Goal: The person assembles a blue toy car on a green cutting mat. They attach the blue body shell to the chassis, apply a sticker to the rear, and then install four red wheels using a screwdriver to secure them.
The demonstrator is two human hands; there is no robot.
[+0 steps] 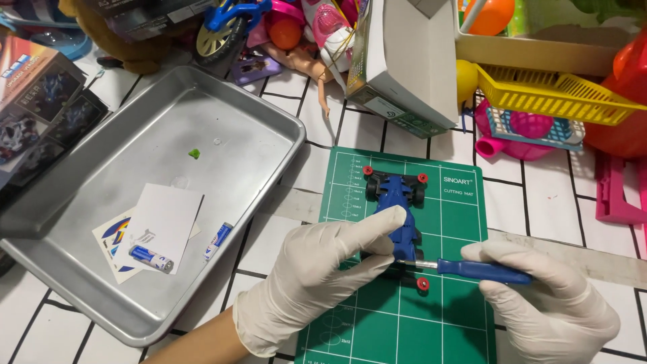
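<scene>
Blue plastic marks the toy race car [397, 202], which lies on the green cutting mat [451, 317] at the centre of the view. At seven o'clock from it, the gloved left hand [317, 283] pinches the car's body between thumb and forefinger. At four o'clock the gloved right hand [549, 303] grips a blue-handled screwdriver [465, 268], its tip touching the car's rear. A metal tray [256, 135] holding two batteries [151, 258] and sticker sheets sits at nine o'clock.
</scene>
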